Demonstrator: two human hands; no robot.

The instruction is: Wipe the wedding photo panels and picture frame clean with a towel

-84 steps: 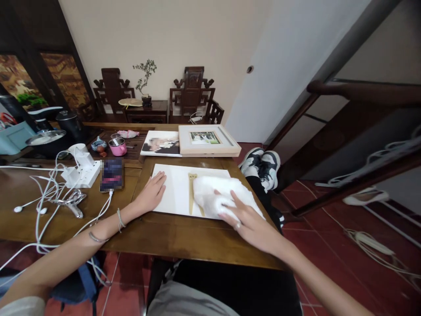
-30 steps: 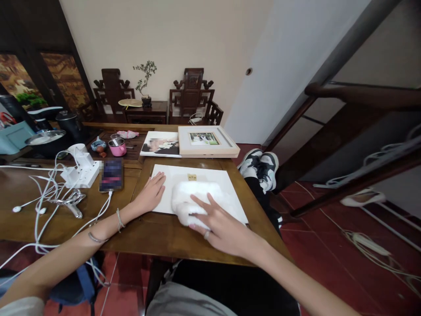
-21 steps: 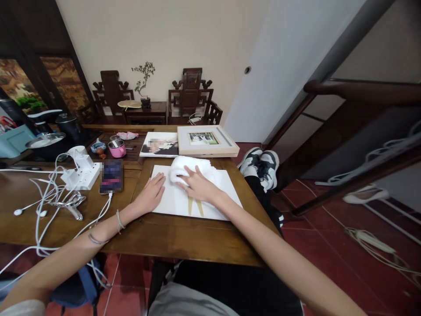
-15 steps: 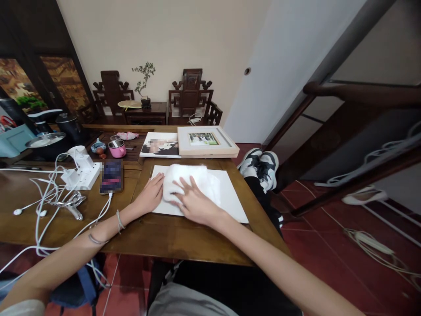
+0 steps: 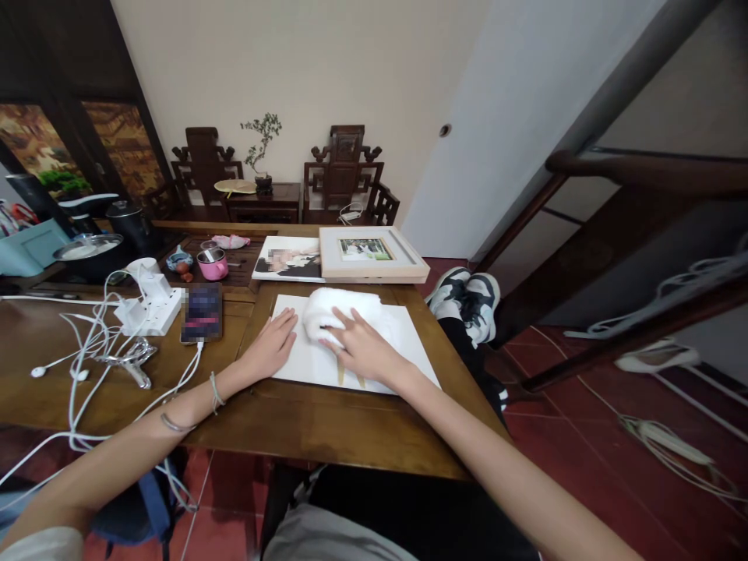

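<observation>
A flat white panel (image 5: pixel 412 366) lies on the wooden table in front of me, with two tan streaks visible near its front edge. My left hand (image 5: pixel 274 343) rests flat on the panel's left side, fingers stretched out and holding nothing. On top of the panel is a bunched white cloth (image 5: pixel 344 302). My right hand (image 5: pixel 362 347) presses on the cloth from the near side, its fingers dug into the fabric. The fingertips are partly hidden in its folds.
Behind the panel are a photo print (image 5: pixel 286 259) and a light wooden picture frame (image 5: pixel 409 269). To the left lie a phone (image 5: pixel 202 312), a white power strip (image 5: pixel 164 312) and tangled cables. A pink cup (image 5: pixel 213 265) stands farther back. Sneakers (image 5: pixel 467 300) show beyond the table's right edge.
My right hand has slid the white cloth a little to the right across the panel, and its fingers are more bunched. My left hand keeps its place on the panel's left side.
</observation>
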